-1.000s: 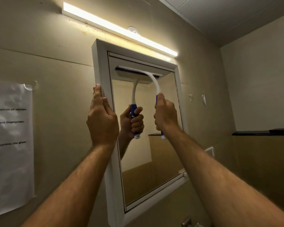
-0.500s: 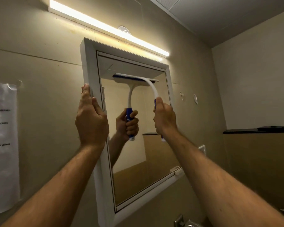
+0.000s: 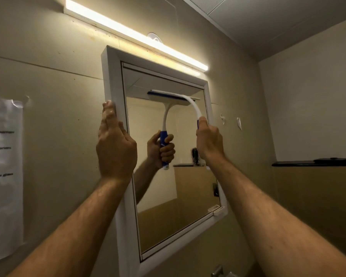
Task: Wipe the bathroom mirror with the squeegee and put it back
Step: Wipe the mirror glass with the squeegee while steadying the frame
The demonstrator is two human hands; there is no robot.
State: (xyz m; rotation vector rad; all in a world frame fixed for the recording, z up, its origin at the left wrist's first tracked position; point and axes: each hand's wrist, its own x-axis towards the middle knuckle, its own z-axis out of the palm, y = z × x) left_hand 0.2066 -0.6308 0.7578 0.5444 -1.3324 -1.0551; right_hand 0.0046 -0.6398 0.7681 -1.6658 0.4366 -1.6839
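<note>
Head view only.

Hard to read: paper (image 3: 4, 176) on left wall, print blurred, cut off at frame edge. Dark bristly item seen in the glass just beside right wrist, too small to identify. Metal fitting (image 3: 218, 271) at bottom edge, mostly cut off. Dark shelf (image 3: 308, 162) on right wall runs out of frame. Two small hooks (image 3: 239, 123) right of frame, detail unclear. Real squeegee grip nearly all hidden inside the fist; only a sliver of blue above the knuckles. Full grip visible only as reflection.

Right hand (image 3: 209, 140): fingers curled tight around squeegee (image 3: 174, 95) handle, back of hand toward camera. White neck arcs up and left from fist to the blade. Blade lies flat against mirror (image 3: 168, 206) glass, horizontal, in upper part of the pane, below the top frame rail. Blue strip along blade's top edge. Reflection shows thumb and fingers wrapped fully round blue grip.

Left hand (image 3: 115, 148): fingers straight and together, pointing up, laid along the mirror's left frame edge. Thumb tucked toward the frame's front face. Palm pressed to the frame's outer side, holding nothing else. Whether thumb actually touches front face: cannot tell.

Light bar (image 3: 136, 35) lit above mirror, running down to the right. Both forearms bare, reaching up from bottom corners.
</note>
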